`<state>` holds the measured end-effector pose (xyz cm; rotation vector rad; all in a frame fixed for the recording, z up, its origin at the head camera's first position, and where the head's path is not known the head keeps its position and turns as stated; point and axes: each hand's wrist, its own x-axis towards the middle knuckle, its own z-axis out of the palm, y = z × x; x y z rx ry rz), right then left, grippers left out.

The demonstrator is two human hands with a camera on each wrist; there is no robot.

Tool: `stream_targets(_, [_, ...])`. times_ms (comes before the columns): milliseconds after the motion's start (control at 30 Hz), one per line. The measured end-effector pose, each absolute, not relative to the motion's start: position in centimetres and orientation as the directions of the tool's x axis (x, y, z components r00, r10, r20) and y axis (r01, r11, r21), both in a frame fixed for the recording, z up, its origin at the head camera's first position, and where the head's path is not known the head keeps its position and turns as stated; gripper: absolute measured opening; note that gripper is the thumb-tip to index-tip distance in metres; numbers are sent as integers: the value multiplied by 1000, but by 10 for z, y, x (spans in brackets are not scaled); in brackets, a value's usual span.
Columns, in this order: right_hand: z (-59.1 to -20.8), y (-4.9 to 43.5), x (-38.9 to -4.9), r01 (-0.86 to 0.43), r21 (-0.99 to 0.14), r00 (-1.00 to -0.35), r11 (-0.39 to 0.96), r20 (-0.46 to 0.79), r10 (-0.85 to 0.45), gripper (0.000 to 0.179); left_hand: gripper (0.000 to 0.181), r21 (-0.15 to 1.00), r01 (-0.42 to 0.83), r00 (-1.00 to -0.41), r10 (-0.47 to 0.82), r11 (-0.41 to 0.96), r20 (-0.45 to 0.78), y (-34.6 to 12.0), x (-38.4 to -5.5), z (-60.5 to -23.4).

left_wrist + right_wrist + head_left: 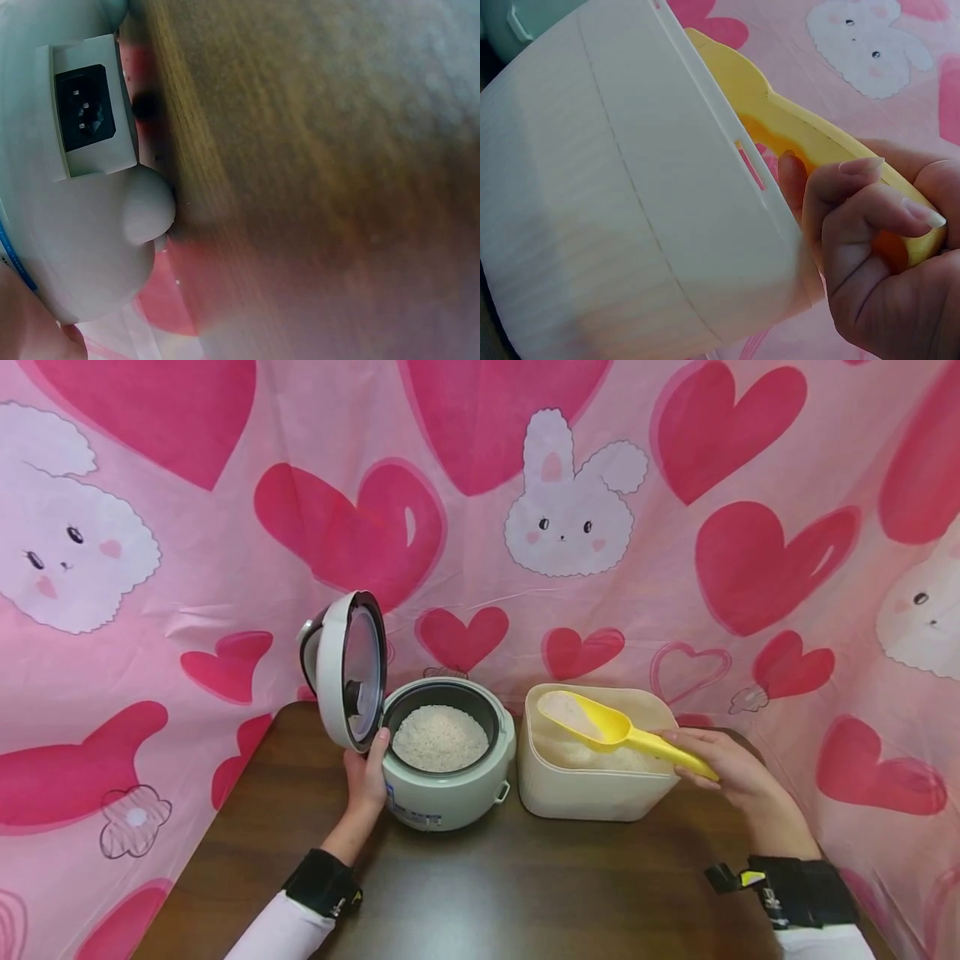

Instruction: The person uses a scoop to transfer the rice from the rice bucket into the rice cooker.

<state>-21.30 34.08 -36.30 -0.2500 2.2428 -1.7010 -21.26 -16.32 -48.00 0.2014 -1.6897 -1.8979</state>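
Note:
In the head view, my right hand point(720, 764) grips the handle of a yellow scoop point(652, 743) with rice in its bowl. The scoop is tilted over a cream storage bin point(596, 793) that also contains rice. The right wrist view shows curled fingers point(855, 232) around the handle, beside the bin's wall. My left hand point(366, 781) rests against the left side of a pale green rice cooker point(442, 802), thumb pointing up near the rim. White rice point(441, 739) lies in the cooker's dark pot. Its lid point(352, 668) stands raised on the left.
Cooker and bin stand side by side at the back of a dark wooden table point(480, 893). Close behind them hangs a pink cloth point(465, 585) with hearts and rabbits. A power socket point(84, 109) on the cooker has no cord in it.

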Motion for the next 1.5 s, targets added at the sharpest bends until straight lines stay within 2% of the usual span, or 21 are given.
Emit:
stream_targets(233, [-359,332,-216,61,-975,-920,215,-138,-367,32,45,945,328,-815,-512,-19,273,-164,-213,-479])
stream_targets(533, [-351,306,-229,17,-985,-865,169,-99,-491,35,44,943,334,-813,-511,-16,279,-165,-214,-477])
stream_targets(867, [-321,245,-240,14,-951,-854,309,-172,-491,33,43,942,336,-814,-506,-9,285,-166,-214,-478])
stream_targets(1100, [-297,208,-240,-93,-905,-851,415,-145,-505,37,45,952,305,-830,-492,-5,263,-166,-213,-479])
stream_targets(1233, [-290,194,-238,-147,-879,-854,454,-119,-507,36,46,953,302,-833,-489,-13,258,-166,-212,-478])
stream_targets(1500, [-285,179,-236,-151,-838,-869,525,-141,-475,38,46,953,302,-833,-492,-19,254,-167,-214,-480])
